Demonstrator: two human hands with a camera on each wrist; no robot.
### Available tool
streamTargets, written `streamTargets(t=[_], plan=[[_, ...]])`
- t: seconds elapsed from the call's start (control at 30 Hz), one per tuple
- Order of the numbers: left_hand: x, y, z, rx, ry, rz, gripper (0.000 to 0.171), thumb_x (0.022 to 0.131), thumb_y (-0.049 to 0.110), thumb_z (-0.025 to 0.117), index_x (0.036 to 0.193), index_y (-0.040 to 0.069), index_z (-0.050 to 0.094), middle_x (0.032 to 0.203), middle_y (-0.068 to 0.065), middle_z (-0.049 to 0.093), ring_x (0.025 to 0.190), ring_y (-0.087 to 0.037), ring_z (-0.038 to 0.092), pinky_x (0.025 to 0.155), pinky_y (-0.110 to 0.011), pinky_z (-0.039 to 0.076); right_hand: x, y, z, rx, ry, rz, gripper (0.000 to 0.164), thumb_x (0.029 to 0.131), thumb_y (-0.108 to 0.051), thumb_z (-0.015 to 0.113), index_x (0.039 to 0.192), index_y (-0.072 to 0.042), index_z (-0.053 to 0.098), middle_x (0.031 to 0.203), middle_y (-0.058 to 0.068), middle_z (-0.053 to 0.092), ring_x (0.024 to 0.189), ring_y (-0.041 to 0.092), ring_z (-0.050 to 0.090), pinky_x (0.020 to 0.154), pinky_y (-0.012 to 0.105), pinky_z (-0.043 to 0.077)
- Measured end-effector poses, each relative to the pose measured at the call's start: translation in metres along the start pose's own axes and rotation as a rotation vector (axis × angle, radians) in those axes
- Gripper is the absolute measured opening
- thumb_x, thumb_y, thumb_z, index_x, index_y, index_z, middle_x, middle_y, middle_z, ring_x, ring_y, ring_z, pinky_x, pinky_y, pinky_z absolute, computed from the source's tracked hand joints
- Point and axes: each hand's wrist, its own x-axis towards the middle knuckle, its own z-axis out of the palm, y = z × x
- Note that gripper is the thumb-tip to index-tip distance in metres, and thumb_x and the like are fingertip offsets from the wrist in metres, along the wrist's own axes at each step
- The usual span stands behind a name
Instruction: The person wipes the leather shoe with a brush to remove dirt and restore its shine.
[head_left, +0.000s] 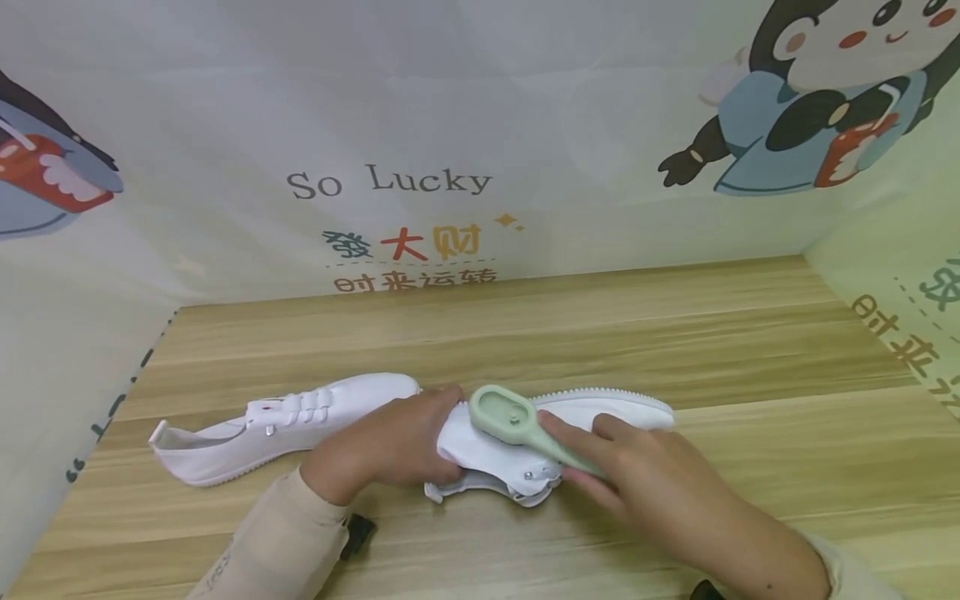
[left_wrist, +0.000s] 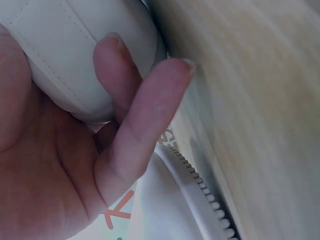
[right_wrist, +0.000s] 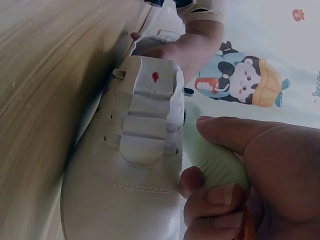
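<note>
A white lace-up shoe lies on its side, toe to the right and opening facing me. My left hand grips it at the heel; in the left wrist view the thumb side and fingers lie around the stitched white leather. In my right hand is a pale green long-handled brush, its oval head laid against the shoe's side. The face of the head toward the shoe is hidden. The right wrist view shows fingers curled round the green handle, beside the shoe's laced front.
A second white shoe stands upright just left and behind my left hand, toe pointing right. Both rest on a wood-grain table. Printed cloth walls enclose the back and sides. Dark wrist gear shows by the left sleeve.
</note>
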Motion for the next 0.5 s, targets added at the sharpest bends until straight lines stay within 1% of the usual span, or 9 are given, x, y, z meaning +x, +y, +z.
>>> streamTargets(t=[0.27, 0.5], plan=[[-0.001, 0.002, -0.003, 0.002, -0.013, -0.009, 0.048, 0.068, 0.022, 0.079, 0.108, 0.013, 0.053, 0.089, 0.003, 0.057, 0.075, -0.014, 0.054, 0.067, -0.031, 0.046, 0.000, 0.003, -0.007, -0.065, -0.011, 0.041, 0.050, 0.089, -0.030, 0.074, 0.137, -0.035, 0.061, 0.075, -0.010, 0.051, 0.052, 0.000, 0.030, 0.048, 0.018, 0.030], [0.000, 0.002, -0.002, 0.004, -0.014, -0.005, 0.046, 0.068, 0.022, 0.079, 0.105, 0.013, 0.053, 0.088, 0.003, 0.057, 0.073, -0.015, 0.054, 0.066, -0.032, 0.046, 0.000, 0.006, -0.012, -0.079, 0.007, 0.064, 0.049, 0.088, -0.030, 0.075, 0.135, -0.036, 0.062, 0.074, -0.009, 0.051, 0.052, 0.000, 0.030, 0.047, 0.019, 0.028]])
